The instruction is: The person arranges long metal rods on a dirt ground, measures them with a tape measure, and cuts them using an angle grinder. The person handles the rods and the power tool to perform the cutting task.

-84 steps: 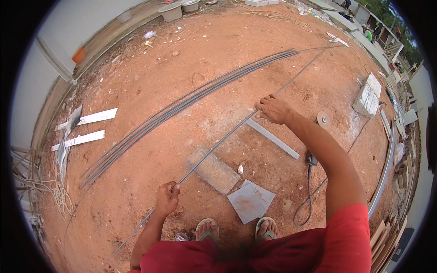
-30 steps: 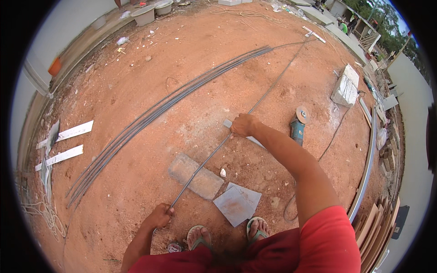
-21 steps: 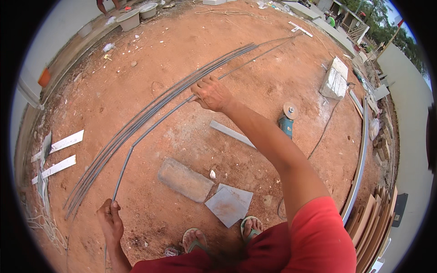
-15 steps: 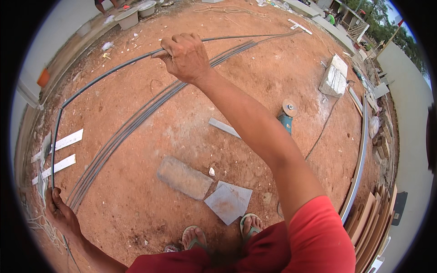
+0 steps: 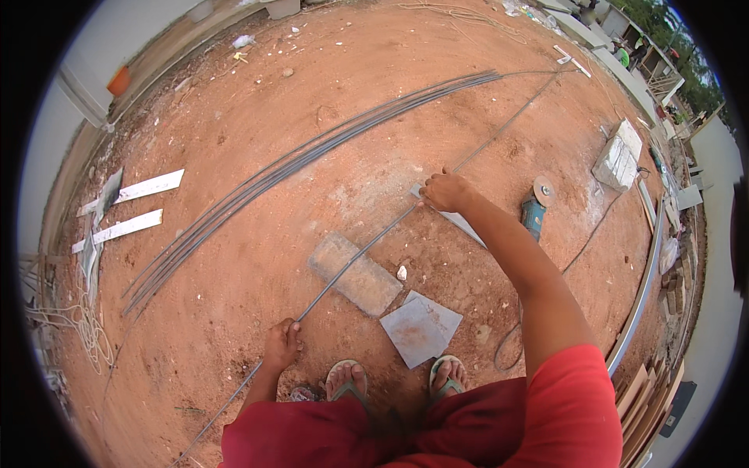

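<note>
A long thin grey steel rod (image 5: 343,271) runs slantwise from the lower left toward the far right, and both my hands are closed round it. My left hand (image 5: 282,345) grips it just ahead of my left foot. Farther along, my right hand (image 5: 446,192) has hold of it close to a flat light-grey strip (image 5: 464,226) on the ground. Between the hands the rod crosses over a rectangular concrete slab (image 5: 360,277); whether they touch I cannot tell. A bundle of similar steel rods (image 5: 312,154) lies on the dirt beyond.
An angle grinder (image 5: 534,212) with its cord lies right of my right hand. Grey tile pieces (image 5: 417,331) lie before my feet. White boards (image 5: 129,228) are at left, a white block (image 5: 618,156) at far right. Planks (image 5: 647,405) and a long metal bar (image 5: 633,312) line the right side.
Both hands have brought the rod down and to the right, from beyond the bundle to over the slab. It was sharply curved and now looks nearly straight.
</note>
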Tool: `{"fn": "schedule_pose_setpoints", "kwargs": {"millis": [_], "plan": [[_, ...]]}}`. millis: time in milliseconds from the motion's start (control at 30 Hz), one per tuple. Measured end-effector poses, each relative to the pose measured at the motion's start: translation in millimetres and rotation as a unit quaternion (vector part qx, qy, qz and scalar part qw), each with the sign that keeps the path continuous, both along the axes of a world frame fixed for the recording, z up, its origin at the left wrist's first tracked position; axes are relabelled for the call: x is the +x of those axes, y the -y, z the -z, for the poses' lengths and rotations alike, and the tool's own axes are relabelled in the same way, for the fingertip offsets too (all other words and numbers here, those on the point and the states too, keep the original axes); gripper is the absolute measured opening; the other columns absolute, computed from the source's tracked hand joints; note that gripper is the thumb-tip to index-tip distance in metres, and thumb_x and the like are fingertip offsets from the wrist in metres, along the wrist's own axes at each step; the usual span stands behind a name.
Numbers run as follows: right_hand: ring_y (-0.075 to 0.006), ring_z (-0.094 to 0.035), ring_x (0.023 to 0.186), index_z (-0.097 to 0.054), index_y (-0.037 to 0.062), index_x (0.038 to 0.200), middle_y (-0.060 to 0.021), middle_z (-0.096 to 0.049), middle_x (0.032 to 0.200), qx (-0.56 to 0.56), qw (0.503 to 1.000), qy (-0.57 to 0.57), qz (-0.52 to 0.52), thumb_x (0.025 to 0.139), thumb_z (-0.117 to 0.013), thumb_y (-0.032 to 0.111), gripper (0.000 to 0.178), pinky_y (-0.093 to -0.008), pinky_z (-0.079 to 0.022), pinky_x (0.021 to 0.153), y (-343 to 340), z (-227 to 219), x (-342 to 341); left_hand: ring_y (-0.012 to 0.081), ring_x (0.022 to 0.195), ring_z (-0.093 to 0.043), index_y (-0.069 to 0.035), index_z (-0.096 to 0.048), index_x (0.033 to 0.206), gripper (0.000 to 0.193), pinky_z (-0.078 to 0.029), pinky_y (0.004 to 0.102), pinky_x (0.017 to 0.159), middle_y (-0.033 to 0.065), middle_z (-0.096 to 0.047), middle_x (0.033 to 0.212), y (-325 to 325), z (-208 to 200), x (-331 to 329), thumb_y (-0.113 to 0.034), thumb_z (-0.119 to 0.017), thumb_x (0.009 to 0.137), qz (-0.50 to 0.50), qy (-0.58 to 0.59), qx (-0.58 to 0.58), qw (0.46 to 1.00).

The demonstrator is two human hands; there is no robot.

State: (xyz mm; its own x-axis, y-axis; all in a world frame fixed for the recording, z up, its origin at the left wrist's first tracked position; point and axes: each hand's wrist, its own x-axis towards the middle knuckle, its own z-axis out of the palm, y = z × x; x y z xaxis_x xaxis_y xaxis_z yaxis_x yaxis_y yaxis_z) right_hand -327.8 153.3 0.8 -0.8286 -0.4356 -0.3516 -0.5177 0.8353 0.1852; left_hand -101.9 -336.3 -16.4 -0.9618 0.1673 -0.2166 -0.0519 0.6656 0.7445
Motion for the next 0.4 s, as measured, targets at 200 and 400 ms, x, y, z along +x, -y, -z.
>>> {"fn": "schedule_pose_setpoints", "kwargs": {"millis": [200, 400], "plan": [[-0.0289, -0.063, 0.115, -0.073, 0.0102, 0.112, -0.0102, -0.069, 0.114, -0.138, 0.988, -0.075, -0.007, 0.099, -0.059, 0.043, 0.038, -0.0445, -0.046, 0.103, -11.7, 9.2, 1.4, 0.0416, 0.061, -0.059, 0.001, -0.060, 0.080, 0.030, -0.044, 0.0460, 0.058, 0.0221, -0.056, 0.066, 5.5, 16.1, 3.6, -0.022, -0.062, 0.100, -0.021, -0.080, -0.080, 0.993], [-0.0276, -0.062, 0.115, -0.070, 0.0117, 0.119, -0.0115, -0.067, 0.113, -0.222, 0.962, -0.157, -0.012, 0.094, -0.069, 0.028, 0.030, -0.0440, -0.045, 0.103, -8.2, -24.9, -1.8, 0.0392, 0.059, -0.061, -0.002, -0.060, 0.080, 0.029, -0.043, 0.0466, 0.056, 0.0249, -0.056, 0.065, 14.5, -61.7, -1.5, -0.024, -0.067, 0.098, -0.083, -0.076, -0.127, 0.985]]}}
